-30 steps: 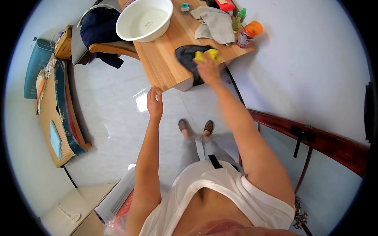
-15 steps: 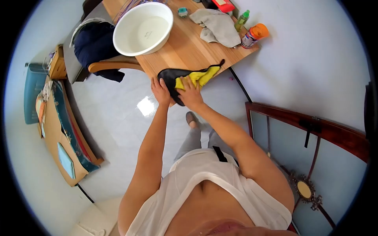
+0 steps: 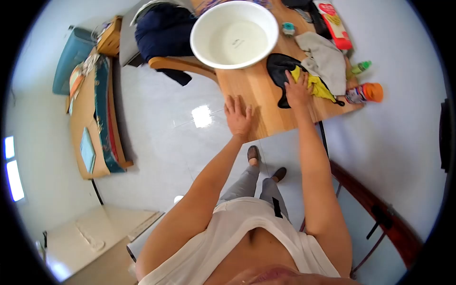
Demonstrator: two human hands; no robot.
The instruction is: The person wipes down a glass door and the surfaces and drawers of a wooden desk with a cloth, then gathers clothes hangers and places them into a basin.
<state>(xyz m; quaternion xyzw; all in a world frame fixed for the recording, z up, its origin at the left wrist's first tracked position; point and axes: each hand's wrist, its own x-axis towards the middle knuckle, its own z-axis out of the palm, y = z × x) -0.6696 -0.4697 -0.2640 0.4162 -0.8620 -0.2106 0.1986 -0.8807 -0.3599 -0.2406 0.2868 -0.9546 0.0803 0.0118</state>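
Observation:
A black and yellow cloth (image 3: 280, 71) is spread on the wooden table (image 3: 259, 104), near its right side. My right hand (image 3: 298, 91) presses on the cloth with its fingers spread, over the yellow part. At the table's near left edge my left hand (image 3: 238, 118) lies flat, fingers apart, with nothing in it. Beyond my left hand stands a large white basin (image 3: 232, 35). A grey-beige cloth (image 3: 325, 57) lies crumpled just past the black and yellow one, close to my right hand.
Along the table's right side are an orange-capped container (image 3: 365, 93), a green-topped bottle (image 3: 361, 67) and a red packet (image 3: 334, 26). A small teal-lidded jar (image 3: 288, 29) sits beside the basin. A chair (image 3: 183, 64) holding dark clothing stands left of the table.
The cloth and my right hand have gone from the table's near left corner toward its right side. My left hand now rests apart from the cloth. The camera view has shifted.

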